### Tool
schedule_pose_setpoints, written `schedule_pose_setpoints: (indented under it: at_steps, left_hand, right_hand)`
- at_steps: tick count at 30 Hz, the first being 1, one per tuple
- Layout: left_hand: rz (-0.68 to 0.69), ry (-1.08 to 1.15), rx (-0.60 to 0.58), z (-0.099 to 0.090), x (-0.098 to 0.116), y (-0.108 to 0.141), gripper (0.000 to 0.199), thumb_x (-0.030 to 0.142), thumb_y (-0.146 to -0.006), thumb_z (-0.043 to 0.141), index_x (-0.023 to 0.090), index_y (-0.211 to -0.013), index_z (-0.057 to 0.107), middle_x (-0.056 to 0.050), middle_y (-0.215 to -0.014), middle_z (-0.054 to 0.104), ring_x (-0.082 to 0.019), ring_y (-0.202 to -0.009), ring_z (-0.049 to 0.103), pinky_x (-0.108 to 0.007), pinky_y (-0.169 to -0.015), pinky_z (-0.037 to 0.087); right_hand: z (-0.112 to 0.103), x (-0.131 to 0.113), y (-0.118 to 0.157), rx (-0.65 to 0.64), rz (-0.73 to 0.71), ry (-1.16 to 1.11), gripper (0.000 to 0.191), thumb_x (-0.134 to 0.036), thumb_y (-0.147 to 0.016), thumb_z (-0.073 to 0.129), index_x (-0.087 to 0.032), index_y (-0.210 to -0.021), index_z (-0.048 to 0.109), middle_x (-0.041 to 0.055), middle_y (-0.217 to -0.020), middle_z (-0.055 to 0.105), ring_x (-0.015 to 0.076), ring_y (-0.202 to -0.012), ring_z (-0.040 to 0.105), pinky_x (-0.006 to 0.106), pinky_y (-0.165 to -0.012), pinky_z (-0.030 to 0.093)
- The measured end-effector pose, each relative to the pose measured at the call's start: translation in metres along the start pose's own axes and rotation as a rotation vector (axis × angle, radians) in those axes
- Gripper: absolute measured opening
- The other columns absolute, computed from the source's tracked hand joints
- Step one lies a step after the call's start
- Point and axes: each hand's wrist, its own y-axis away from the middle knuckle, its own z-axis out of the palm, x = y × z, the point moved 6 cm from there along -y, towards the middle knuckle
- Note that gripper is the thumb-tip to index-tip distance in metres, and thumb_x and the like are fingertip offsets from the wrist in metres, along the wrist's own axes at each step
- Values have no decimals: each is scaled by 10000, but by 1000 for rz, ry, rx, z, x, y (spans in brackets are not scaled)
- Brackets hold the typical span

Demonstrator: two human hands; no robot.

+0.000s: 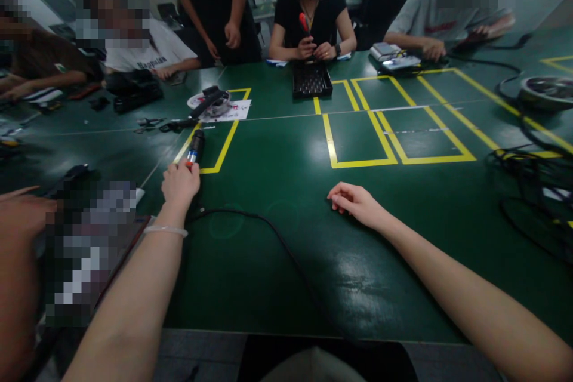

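My left hand (181,184) is closed around the near end of a black corded electric screwdriver (196,146) with a blue-and-white band and a red ring. The tool lies inside a yellow-taped outline on the green table, pointing away from me. A black cord (268,224) runs from beside my left wrist across the tabletop toward the front edge. To the right, my right hand (351,202) rests on the table with its fingers loosely curled in. Nothing shows in it, and it touches only the tabletop.
Beyond the tool lies a round part on white paper (239,110). A black tray of small parts (312,80) stands before a person holding a red-handled tool. Tangled black cables (532,173) and a wheel (548,92) are at right. Another person's hand (27,212) is close at left.
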Motion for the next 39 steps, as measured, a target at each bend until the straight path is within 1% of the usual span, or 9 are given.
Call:
schedule_pose_setpoints:
  at_steps: [5, 11, 18, 23, 27, 29, 33, 37, 39]
  left_hand:
    - [-52, 26, -15, 4, -2, -1, 663, 510, -1014, 219, 24, -1404, 445, -221, -1293, 478, -355, -1137, 497, -503, -902, 438]
    - [-16, 1, 9, 10, 18, 24, 584, 481, -995, 284, 140, -1420, 492, -240, -1260, 540, -387, -1130, 561, -498, -886, 476]
    - [195, -21, -46, 7, 73, 83, 554, 469, -1011, 281, 169, -1448, 443, -185, -1212, 556, -348, -1097, 583, -461, -857, 506]
    - [372, -37, -73, 3, 121, 123, 548, 459, -1028, 276, 175, -1486, 373, -158, -1186, 548, -291, -1022, 588, -373, -745, 516]
    - [490, -57, -66, 1, 156, 151, 515, 437, -1032, 311, 177, -1472, 376, -139, -1163, 542, -257, -971, 578, -319, -677, 492]
    - [540, -78, -54, 0, 172, 163, 508, 425, -1028, 342, 170, -1465, 388, -135, -1157, 540, -256, -972, 570, -323, -686, 490]
    - [617, -101, -41, 1, 202, 183, 518, 415, -1014, 402, 162, -1466, 400, -129, -1140, 541, -261, -996, 560, -343, -747, 495]
    - [656, -83, -65, 4, 226, 197, 557, 397, -997, 449, 153, -1492, 375, -121, -1130, 545, -266, -1010, 555, -359, -763, 502]
    - [677, -63, -69, 7, 235, 202, 579, 366, -986, 473, 146, -1508, 354, -120, -1148, 547, -264, -1031, 550, -358, -778, 504]
  right_hand:
    - [1, 1, -1, 0, 1, 11, 215, -370, -898, 557, -159, -918, 599, 22, -716, 627, 123, -605, 556, 248, -552, 436]
    - [1, 2, -1, -3, -12, 19, 220, -367, -894, 557, -155, -924, 602, 18, -716, 625, 119, -601, 554, 246, -561, 441]
    - [0, 1, -1, -2, -10, 27, 218, -370, -893, 558, -159, -928, 600, 19, -722, 626, 121, -596, 557, 236, -525, 427]
    - [0, 2, -2, 16, -14, 33, 212, -357, -905, 541, -156, -946, 595, 18, -731, 629, 118, -586, 555, 234, -514, 415]
    - [-1, -10, 2, 103, -115, 152, 168, -300, -922, 522, -163, -953, 613, 25, -765, 642, 139, -664, 590, 262, -610, 452]
    - [3, -21, 5, 142, -195, 259, 138, -262, -925, 527, -171, -958, 625, 27, -799, 649, 144, -705, 595, 270, -654, 451]
    - [17, -33, 10, 121, -274, 380, 138, -204, -927, 530, -179, -1016, 632, 26, -831, 640, 147, -705, 580, 273, -657, 445]
    - [29, -32, 11, 50, -309, 400, 262, -197, -929, 540, -191, -1185, 598, 46, -959, 641, 157, -776, 596, 274, -683, 463]
    - [29, -29, 10, 46, -311, 390, 272, -209, -933, 549, -195, -1202, 585, 49, -980, 640, 160, -790, 598, 275, -688, 466]
